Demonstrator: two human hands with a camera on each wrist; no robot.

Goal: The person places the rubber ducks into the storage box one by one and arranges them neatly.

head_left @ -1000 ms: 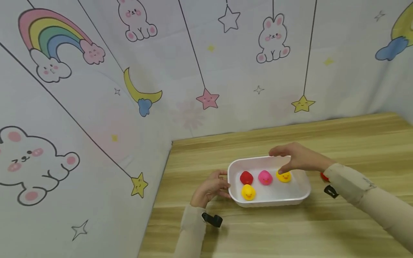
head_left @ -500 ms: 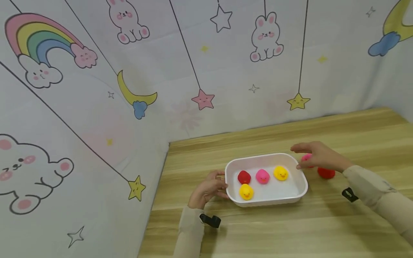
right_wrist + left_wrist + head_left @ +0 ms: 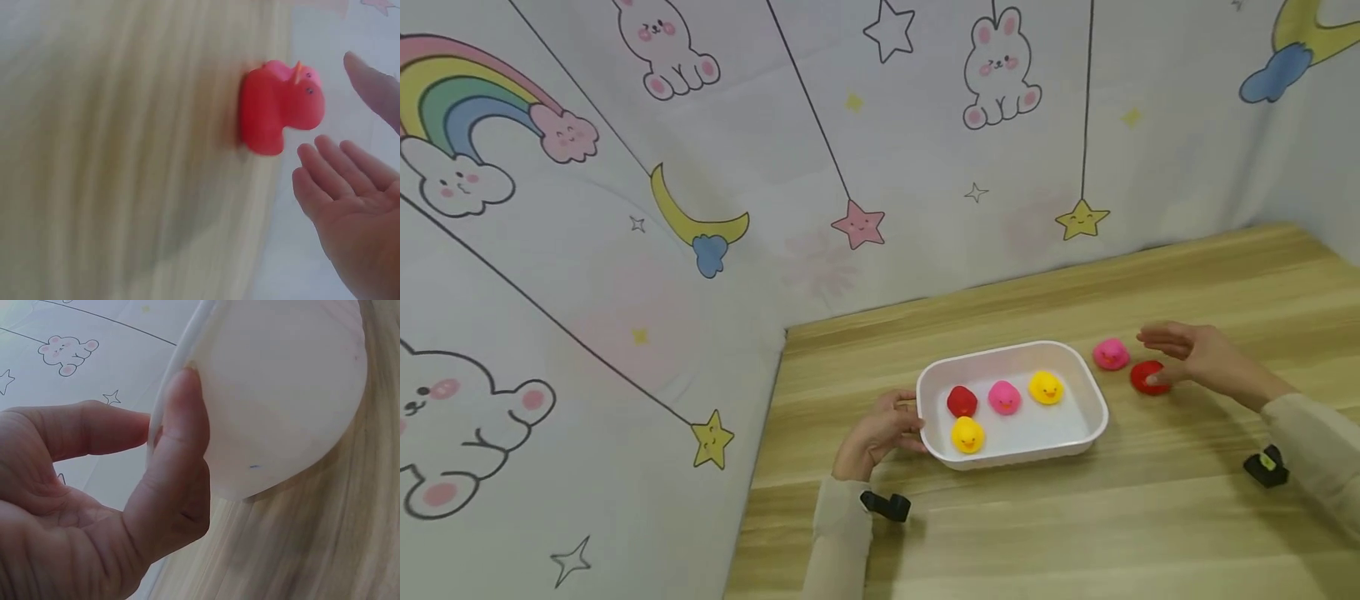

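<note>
A white plastic tray (image 3: 1012,457) stands on the table, with my left hand (image 3: 880,432) at its left end. In the left wrist view that hand (image 3: 156,469) pinches the tray's rim between thumb and fingers. My right hand (image 3: 1213,362) is over a red rubber duck (image 3: 1144,377) right of the tray, its thumb overlapping the duck. The right wrist view shows the hand (image 3: 356,187) with fingers extended and thumb apart, the red duck (image 3: 265,112) just beyond the fingertips. Behind it sits a pink rubber duck (image 3: 1110,355).
Inside the tray lie a red duck (image 3: 962,402), a pink duck (image 3: 1004,398) and two yellow ducks, one farther right (image 3: 1046,388) and one near the front left (image 3: 967,435). A printed cloth (image 3: 925,275) hangs along the table's back edge.
My right hand has moved rightward from above the yellow duck in the tray to the red duck outside, uncovering the pink duck there. The left hand stays at the tray's end.
</note>
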